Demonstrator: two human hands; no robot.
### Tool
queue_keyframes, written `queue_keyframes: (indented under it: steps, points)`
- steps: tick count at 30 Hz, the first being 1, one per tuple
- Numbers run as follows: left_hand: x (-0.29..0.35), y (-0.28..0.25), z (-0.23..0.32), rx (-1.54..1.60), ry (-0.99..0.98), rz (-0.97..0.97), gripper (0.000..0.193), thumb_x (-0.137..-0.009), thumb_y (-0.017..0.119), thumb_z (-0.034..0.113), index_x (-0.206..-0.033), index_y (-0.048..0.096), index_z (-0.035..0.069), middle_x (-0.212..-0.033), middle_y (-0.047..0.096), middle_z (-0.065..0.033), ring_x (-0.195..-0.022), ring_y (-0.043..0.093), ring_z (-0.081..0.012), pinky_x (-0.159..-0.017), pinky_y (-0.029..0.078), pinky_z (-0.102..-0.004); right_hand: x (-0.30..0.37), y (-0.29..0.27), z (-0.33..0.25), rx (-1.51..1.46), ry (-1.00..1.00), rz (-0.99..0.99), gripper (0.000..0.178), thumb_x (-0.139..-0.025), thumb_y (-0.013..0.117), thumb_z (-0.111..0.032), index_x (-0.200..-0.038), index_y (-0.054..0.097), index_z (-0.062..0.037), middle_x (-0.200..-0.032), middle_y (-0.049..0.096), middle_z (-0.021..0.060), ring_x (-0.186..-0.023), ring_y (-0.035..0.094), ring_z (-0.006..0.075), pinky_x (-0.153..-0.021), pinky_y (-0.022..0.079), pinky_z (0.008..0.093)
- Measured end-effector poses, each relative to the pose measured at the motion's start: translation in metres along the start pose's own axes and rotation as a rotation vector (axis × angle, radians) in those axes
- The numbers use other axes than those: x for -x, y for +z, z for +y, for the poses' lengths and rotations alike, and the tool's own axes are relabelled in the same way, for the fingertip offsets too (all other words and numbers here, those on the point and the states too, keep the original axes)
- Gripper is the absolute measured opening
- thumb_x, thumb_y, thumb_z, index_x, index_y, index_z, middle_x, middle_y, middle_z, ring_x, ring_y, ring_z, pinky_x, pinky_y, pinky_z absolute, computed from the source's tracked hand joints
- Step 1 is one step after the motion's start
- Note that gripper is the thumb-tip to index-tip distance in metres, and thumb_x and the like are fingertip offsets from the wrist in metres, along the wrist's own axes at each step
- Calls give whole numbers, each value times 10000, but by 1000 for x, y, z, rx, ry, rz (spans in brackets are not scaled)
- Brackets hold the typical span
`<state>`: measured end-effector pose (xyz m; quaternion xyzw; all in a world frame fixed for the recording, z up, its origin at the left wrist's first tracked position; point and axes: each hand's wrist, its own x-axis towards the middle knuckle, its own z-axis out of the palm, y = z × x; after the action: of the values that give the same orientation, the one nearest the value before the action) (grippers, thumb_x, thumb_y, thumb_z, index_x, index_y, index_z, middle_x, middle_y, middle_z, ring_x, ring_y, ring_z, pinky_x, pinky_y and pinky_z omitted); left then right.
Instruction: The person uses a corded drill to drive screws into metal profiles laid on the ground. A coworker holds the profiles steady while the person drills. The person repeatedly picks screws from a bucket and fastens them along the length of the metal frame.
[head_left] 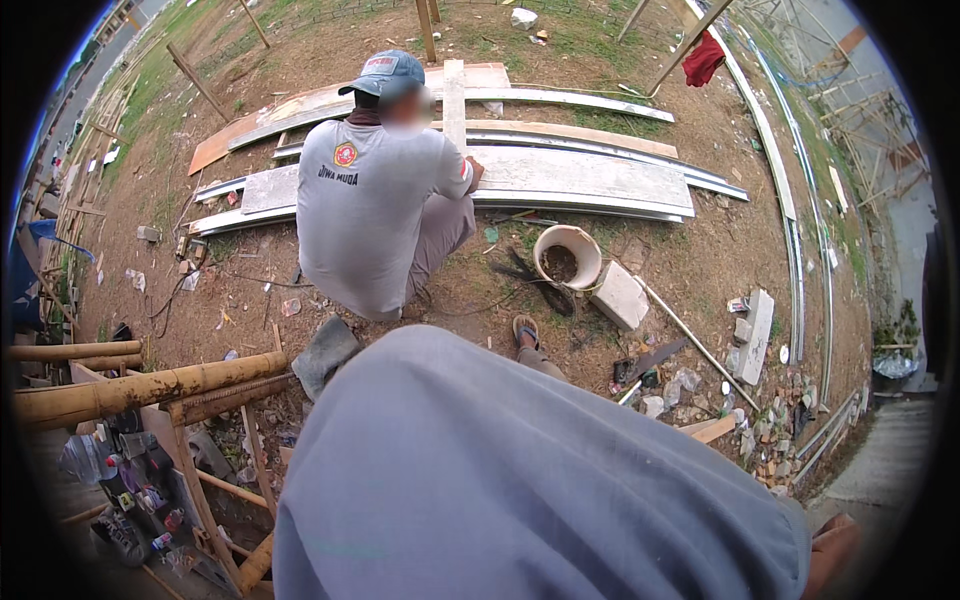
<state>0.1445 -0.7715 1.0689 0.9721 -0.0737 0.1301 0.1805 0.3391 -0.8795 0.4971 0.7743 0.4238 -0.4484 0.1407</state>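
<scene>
My grey-blue shirt [500, 480] fills the lower middle of the view. At its lower right edge shows a bare part of my right arm or hand [832, 552]; its fingers are hidden, and I cannot see whether it holds anything. My left hand is out of view. Ahead of me another person [375, 210] in a grey shirt and blue cap squats with their back to me. That person's right hand [474, 172] rests at the edge of a pale, worn board [580, 170] lying on metal channels [590, 208].
A white bucket [567, 257] with dark contents stands by a pale block [620, 297]. Bamboo poles [150, 390] cross at the left above bottles and clutter. A thin pole [697, 342] and rubble [770, 440] lie right. A sandalled foot [525, 332] shows ahead.
</scene>
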Motion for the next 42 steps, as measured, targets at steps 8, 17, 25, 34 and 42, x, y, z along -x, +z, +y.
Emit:
queue_keyframes:
  steps: [8, 17, 25, 34, 42]
  points:
    - [-9, 45, 23, -21, -30, 64, 230, -838, 649, 223, -862, 696, -1, -756, 692, -102, -825, 706, -261, -668, 525, -411, 8, -1, -6, -20, -5, 25, 522, -680, 775, -388, -1064, 736, -36, -1041, 735, 238, -981, 724, 357, -828, 571, 437]
    - [39, 77, 24, 347, -470, 242, 254, -899, 622, 240, -893, 663, -11, -725, 661, -155, -758, 687, -335, -664, 517, -471, -22, -33, 8, -11, -36, 41, 533, -688, 766, -408, -1069, 736, -36, -1065, 731, 242, -1012, 717, 365, -850, 565, 441]
    - [169, 153, -38, 1062, -1087, 1152, 425, -1089, 463, 361, -816, 561, 50, -616, 477, 3, -495, 450, -140, -472, 342, -321, -79, -83, 29, -18, -65, 42, 543, -695, 758, -425, -1074, 735, -36, -1087, 728, 246, -1039, 710, 372, -870, 560, 445]
    - [166, 269, -71, 1730, -897, 2049, 279, -969, 479, 300, -862, 574, 61, -579, 436, 8, -433, 328, -84, -424, 278, -259, -132, -151, 39, 97, -106, -35, 517, -691, 764, -362, -1068, 729, -10, -1051, 732, 247, -1007, 718, 378, -850, 558, 454]
    - [105, 256, -118, 1619, -837, 2185, 204, -967, 574, 259, -914, 605, 64, -788, 531, -24, -553, 412, -95, -497, 323, -242, -185, -216, 52, 229, -144, -66, 495, -687, 769, -306, -1062, 723, 13, -1019, 735, 248, -980, 724, 384, -832, 556, 463]
